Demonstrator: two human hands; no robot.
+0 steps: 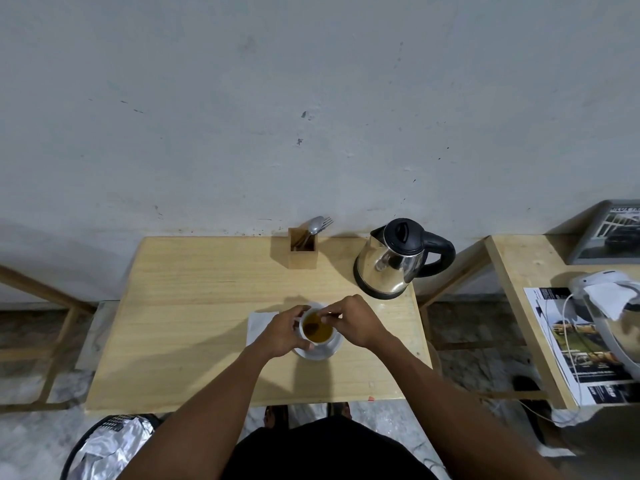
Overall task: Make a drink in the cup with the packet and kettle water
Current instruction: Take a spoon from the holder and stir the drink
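Looking from my left, I see a white napkin (259,323) lying flat on the worktop (194,306), partly under my left hand (284,332), whose fingers curl around the side of the white cup (317,330). That cup sits on a saucer (320,351) and holds amber liquid with a dark shape sunk in it. My right hand (353,320) pinches something thin over the rim; I cannot tell what. Behind stand a wooden cutlery holder (303,249) and, further right, the steel kettle (398,259).
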